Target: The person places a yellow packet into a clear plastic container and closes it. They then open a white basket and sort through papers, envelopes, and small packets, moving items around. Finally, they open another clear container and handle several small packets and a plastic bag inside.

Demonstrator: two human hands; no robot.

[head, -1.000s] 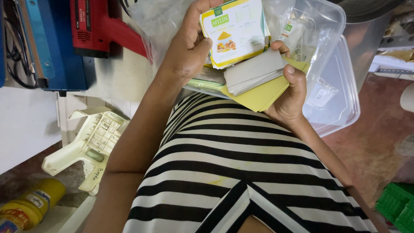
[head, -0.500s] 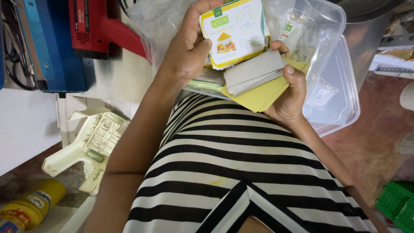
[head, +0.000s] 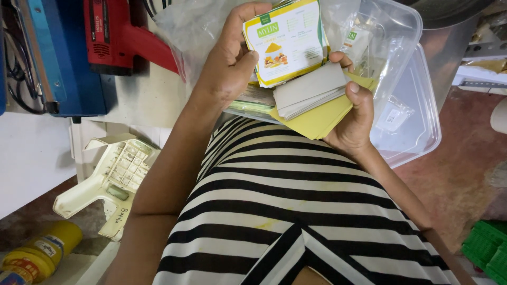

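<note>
Left hand point(head: 227, 68) grip: white-green printed card point(head: 285, 42), yellow-edged.

place: small packing workshop | evidence: blue heat sealer point(head: 58, 58), clear plastic tub point(head: 417, 105), label gun point(head: 108, 179)

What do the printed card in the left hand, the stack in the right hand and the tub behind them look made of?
Printed card: glossy coated card, going by its sheen. Stack: matte grey and yellow paper or thin card, with layered edges showing. Tub: clear, probably rigid plastic; see-through, with a moulded rim.

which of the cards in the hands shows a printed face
The white card with green and yellow print, held up by the left hand; the stack below shows only plain grey and yellow.
</note>
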